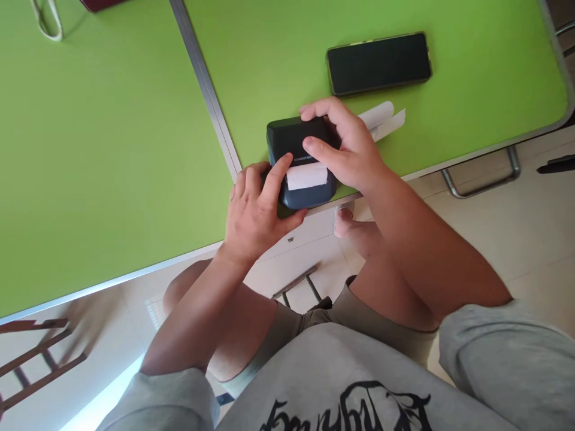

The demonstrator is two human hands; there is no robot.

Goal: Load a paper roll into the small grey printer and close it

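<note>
A small dark blue label printer [296,134] with a black lid rests at the table's front edge. From its slot a strip of white paper [307,178] sticks out. My left hand [258,203] grips the printer's left side, index finger on the lid and thumb at the front. Around the right side curls my right hand [344,140], its thumb on top and its fingers at the back edge. Just beyond that hand lies a loosely rolled piece of white paper [381,120], partly hidden behind the hand.
A black phone [380,64] lies farther back on the green table [135,149]. A metal strip [206,90] divides the tabletop. At the far left are a pale cord loop [49,27] and a dark red object [101,3]. My legs are under the front edge.
</note>
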